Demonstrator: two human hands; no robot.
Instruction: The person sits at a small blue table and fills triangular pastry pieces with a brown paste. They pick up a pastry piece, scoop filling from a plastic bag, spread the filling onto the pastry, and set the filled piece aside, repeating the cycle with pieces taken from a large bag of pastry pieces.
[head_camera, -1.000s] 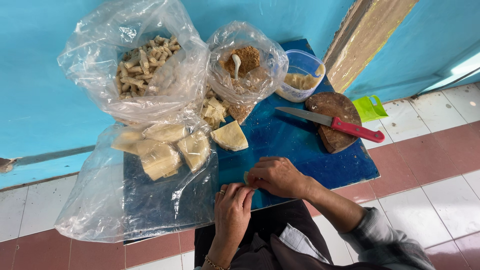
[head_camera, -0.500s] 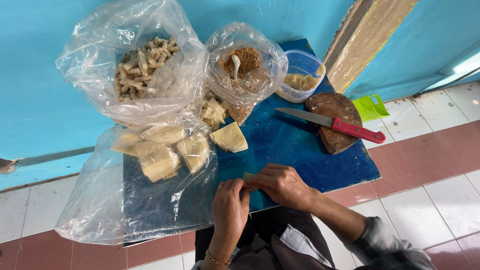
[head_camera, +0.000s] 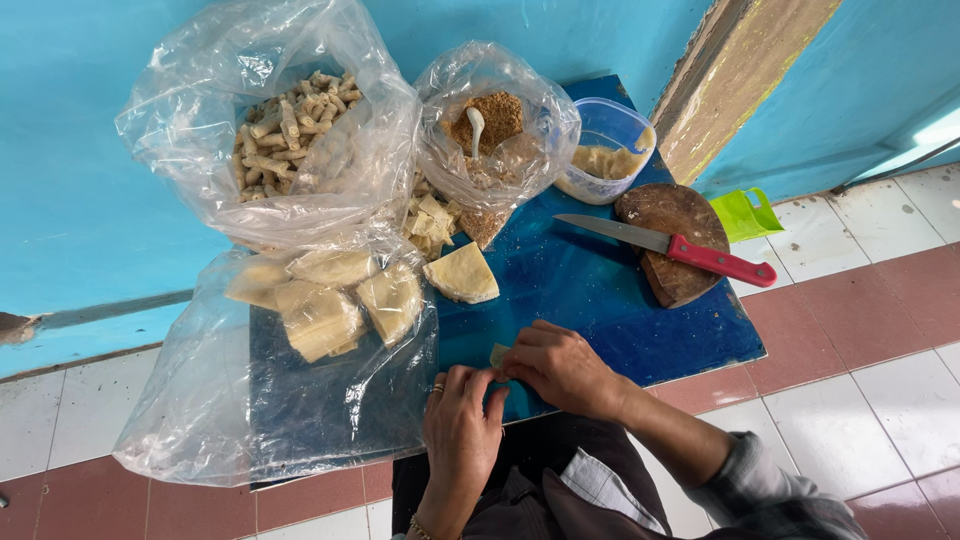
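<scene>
Fingertips of left hand (head_camera: 462, 432) and right hand (head_camera: 561, 369) pinch a pale wrapper piece (head_camera: 498, 355) between them.

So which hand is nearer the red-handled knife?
Right. The right hand sits on the blue board below and left of the knife; the left hand is further left, toward the near edge.

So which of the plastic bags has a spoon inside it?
The middle bag, beside the tub: a white spoon stands in its brown crumbs. The others hold only pale pieces.
</scene>
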